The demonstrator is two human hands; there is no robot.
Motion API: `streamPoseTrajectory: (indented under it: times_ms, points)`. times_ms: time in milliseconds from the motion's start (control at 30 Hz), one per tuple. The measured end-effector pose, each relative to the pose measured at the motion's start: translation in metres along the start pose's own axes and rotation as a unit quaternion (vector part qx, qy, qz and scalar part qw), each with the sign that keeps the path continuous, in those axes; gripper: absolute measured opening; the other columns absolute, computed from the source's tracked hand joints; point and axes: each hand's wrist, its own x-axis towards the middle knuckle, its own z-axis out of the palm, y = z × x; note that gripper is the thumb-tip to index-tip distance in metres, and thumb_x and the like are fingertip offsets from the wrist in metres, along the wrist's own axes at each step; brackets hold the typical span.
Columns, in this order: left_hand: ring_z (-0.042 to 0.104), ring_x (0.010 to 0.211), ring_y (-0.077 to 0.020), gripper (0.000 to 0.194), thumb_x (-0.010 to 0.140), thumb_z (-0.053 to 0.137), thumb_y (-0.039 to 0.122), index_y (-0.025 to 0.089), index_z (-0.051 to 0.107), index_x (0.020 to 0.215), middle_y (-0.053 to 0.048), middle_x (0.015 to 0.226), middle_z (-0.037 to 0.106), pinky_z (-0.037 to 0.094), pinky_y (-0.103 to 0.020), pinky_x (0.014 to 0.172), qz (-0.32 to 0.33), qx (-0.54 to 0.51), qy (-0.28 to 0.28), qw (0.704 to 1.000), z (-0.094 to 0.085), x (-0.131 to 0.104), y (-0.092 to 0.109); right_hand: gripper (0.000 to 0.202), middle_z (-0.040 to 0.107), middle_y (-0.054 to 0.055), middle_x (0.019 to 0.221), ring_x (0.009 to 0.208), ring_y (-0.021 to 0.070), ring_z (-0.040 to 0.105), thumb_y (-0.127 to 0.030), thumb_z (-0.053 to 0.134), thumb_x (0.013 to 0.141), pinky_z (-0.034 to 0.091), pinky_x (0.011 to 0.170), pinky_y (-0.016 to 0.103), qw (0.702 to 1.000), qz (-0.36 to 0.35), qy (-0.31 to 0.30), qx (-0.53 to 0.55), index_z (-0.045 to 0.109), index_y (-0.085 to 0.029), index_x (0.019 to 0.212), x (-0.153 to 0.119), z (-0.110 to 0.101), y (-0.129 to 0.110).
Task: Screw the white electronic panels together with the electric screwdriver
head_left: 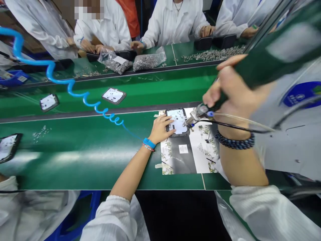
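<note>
A dark-rimmed electronic device housing (178, 121) with a white inner plate lies on a printed paper sheet (203, 160) taped to the green bench. Spread over the left side of this housing, my left hand (160, 129) rests with its fingers apart. My right hand (233, 90) is wrapped round a dark green power screwdriver (271, 53). The driver's metal nose (194, 117) slants down to the right part of the white plate, and its tip appears to touch there. Thin tubes run from the nose past my wrist.
A blue coiled air hose (70, 88) crosses the left side. More housings (114, 95) lie on the green belt (150, 88) beyond the bench. Small white parts (41, 134) are scattered at left. Co-workers in white coats sit opposite, near bags of metal parts (150, 60). A grey machine (296, 140) stands right.
</note>
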Motion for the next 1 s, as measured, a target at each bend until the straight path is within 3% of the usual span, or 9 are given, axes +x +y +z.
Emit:
streamPoseTrajectory:
  times_ms: [100, 200, 733, 1000]
  points:
    - [0.047, 0.136, -0.0320, 0.045, 0.078, 0.080, 0.037, 0.023, 0.071, 0.119, -0.006, 0.136, 0.065, 0.035, -0.052, 0.115, 0.004, -0.001, 0.003, 1.000, 0.000, 0.000, 0.000, 0.028, 0.043, -0.004, 0.048, 0.036, 0.0089, 0.037, -0.037, 0.087, 0.068, 0.027, 0.034, 0.029, 0.998, 0.028, -0.056, -0.006, 0.063, -0.021, 0.070, -0.002, 0.014, 0.027]
    - [0.047, 0.136, -0.0325, 0.043, 0.078, 0.080, 0.037, 0.025, 0.072, 0.119, -0.005, 0.135, 0.065, 0.035, -0.053, 0.115, 0.001, -0.001, 0.001, 1.000, 0.000, 0.000, 0.001, 0.036, 0.041, -0.003, 0.046, 0.037, 0.0090, 0.036, -0.044, 0.087, 0.067, 0.028, 0.036, 0.029, 0.997, 0.044, -0.059, -0.024, 0.060, -0.021, 0.070, 0.000, 0.009, 0.037]
    - [0.045, 0.137, -0.0325, 0.043, 0.078, 0.079, 0.038, 0.025, 0.072, 0.119, -0.005, 0.137, 0.064, 0.034, -0.052, 0.115, 0.000, -0.002, -0.002, 1.000, 0.002, 0.000, 0.000, 0.042, 0.038, -0.003, 0.050, 0.042, 0.0092, 0.034, -0.053, 0.083, 0.070, 0.030, 0.043, 0.030, 0.995, 0.039, -0.060, -0.065, 0.055, -0.022, 0.074, -0.005, 0.006, 0.040]
    - [0.046, 0.137, -0.0328, 0.042, 0.078, 0.080, 0.038, 0.024, 0.072, 0.117, -0.005, 0.136, 0.065, 0.035, -0.051, 0.115, -0.006, 0.002, -0.007, 1.000, -0.001, 0.001, 0.004, 0.049, 0.035, -0.005, 0.043, 0.036, 0.0087, 0.031, -0.054, 0.087, 0.063, 0.025, 0.037, 0.030, 0.995, 0.058, -0.071, -0.039, 0.050, -0.023, 0.063, -0.003, 0.007, 0.044]
